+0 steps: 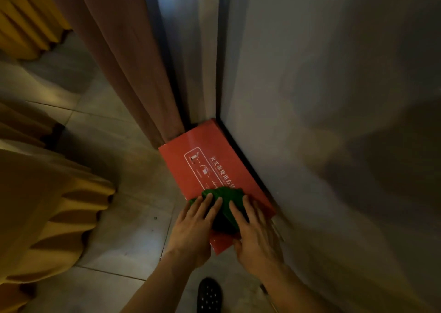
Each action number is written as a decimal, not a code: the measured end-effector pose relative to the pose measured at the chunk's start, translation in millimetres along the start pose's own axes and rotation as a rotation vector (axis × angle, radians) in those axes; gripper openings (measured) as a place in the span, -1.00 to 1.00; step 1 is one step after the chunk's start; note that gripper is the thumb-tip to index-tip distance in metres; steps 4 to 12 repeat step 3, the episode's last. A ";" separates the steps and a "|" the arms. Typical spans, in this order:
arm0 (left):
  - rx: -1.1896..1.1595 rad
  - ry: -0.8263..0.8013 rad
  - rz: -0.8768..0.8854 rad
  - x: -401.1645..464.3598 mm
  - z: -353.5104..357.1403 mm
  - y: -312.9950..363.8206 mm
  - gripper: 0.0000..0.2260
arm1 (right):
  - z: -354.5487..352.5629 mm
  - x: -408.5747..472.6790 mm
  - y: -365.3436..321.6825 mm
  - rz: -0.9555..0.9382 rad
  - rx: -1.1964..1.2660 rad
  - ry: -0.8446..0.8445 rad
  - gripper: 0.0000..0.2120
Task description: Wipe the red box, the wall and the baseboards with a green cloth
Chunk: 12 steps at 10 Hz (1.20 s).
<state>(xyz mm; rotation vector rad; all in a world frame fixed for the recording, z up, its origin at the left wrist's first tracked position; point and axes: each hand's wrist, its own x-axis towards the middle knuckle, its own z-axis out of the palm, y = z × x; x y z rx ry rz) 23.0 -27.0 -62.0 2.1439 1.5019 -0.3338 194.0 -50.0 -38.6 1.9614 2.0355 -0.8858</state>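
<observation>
A red box (205, 162) with white printed pictures and characters lies on the tiled floor against the grey wall (322, 98). A dark baseboard (245, 160) runs along the wall's foot beside the box. A folded green cloth (226, 207) rests on the near end of the box's top. My left hand (193, 229) lies flat on the cloth's left side, fingers spread. My right hand (255, 231) presses on the cloth's right side, its thumb at the box's near edge.
A brown curtain (133, 62) hangs to the floor behind the box's far end. Chairs with yellow pleated covers (47, 205) stand on the left. A dark perforated shoe (209, 294) shows at the bottom edge. Grey floor tiles (133, 217) lie between.
</observation>
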 end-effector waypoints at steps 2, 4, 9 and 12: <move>0.040 -0.098 0.008 -9.9 11.4 1.5 -0.03 | 5.2 -3.0 12.2 -0.040 -0.162 0.004 -0.11; 0.019 -0.088 0.011 -19.3 3.1 -0.3 -0.07 | 1.5 -7.6 12.2 -0.021 -0.168 0.013 -0.11; 0.019 -0.088 0.011 -19.3 3.1 -0.3 -0.07 | 1.5 -7.6 12.2 -0.021 -0.168 0.013 -0.11; 0.019 -0.088 0.011 -19.3 3.1 -0.3 -0.07 | 1.5 -7.6 12.2 -0.021 -0.168 0.013 -0.11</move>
